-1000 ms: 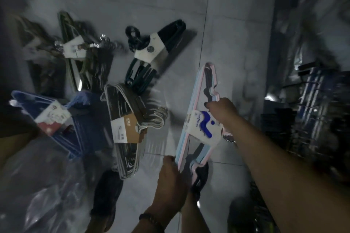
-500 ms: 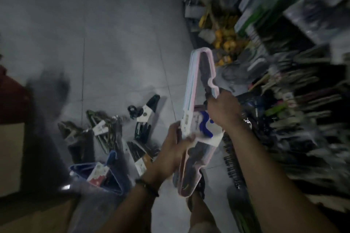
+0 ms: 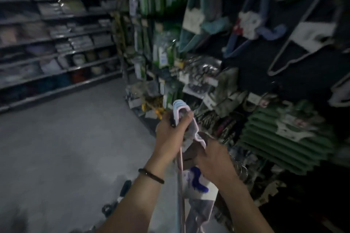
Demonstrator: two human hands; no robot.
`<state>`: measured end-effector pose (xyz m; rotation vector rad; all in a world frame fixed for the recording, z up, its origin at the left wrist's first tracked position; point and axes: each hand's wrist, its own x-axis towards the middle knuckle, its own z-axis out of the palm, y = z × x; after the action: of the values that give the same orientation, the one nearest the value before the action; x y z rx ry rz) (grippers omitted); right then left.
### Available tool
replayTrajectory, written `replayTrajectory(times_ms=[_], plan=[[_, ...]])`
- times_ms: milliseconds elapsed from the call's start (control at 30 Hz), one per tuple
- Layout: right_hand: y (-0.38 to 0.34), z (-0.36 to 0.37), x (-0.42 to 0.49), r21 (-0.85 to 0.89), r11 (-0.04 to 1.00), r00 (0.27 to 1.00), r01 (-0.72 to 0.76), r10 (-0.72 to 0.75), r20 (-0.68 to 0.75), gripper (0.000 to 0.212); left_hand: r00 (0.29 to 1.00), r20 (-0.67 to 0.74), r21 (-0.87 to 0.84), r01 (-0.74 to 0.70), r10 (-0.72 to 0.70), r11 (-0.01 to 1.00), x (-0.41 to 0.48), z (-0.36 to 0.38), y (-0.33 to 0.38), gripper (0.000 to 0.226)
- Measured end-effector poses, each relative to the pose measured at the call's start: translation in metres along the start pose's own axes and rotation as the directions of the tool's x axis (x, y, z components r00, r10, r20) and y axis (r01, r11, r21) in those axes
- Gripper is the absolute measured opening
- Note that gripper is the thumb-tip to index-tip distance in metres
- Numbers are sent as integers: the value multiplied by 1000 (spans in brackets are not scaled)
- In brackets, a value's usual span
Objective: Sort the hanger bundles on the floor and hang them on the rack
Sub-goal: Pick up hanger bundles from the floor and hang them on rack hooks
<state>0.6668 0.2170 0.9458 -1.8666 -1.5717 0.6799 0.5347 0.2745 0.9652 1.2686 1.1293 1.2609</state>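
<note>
1. While the hanger bundle (image 3: 189, 185) stands nearly upright between both hands, the left hand (image 3: 170, 132) curls round its top end and the right hand (image 3: 214, 162) grips its middle.
2. The rack (image 3: 255, 73) lies up and right, nearer the right hand.

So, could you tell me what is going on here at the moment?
A person is holding a pastel hanger bundle upright with both hands. The left hand grips it near the top, and the right hand holds it just above its white and blue label. They face the rack, where other hangers already hang. This bundle is not yet hung. A dark bundle lies on the floor.
</note>
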Motion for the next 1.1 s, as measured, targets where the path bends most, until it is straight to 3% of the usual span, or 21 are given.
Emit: replayTrajectory(times_ms=[167, 333, 433, 567, 733, 933, 1100], plan=[[7, -80, 6, 85, 994, 991, 73, -63, -119, 19, 993, 11, -67, -119, 120, 991, 11, 71, 53, 32], [19, -156, 5, 84, 983, 902, 161, -112, -418, 20, 952, 157, -127, -244, 263, 961, 17, 155, 106, 36], [38, -197, 7, -14, 990, 857, 143, -131, -499, 31, 929, 220, -110, -279, 297, 954, 19, 202, 121, 61], [68, -251, -2, -33, 992, 796, 119, -115, -594, 16, 903, 342, -187, -205, 259, 961, 23, 258, 146, 96], [81, -310, -12, 91, 993, 799, 77, -7, -602, 32, 829, 449, -83, -333, 333, 939, 16, 308, 193, 75], [92, -341, -27, 63, 997, 685, 54, 9, -729, 7, 696, 566, -89, -480, 441, 873, 27, 336, 217, 74], [98, -363, -41, -48, 999, 605, -3, -36, -795, 35, 662, 591, -34, -550, 461, 834, 37, 358, 237, 51]])
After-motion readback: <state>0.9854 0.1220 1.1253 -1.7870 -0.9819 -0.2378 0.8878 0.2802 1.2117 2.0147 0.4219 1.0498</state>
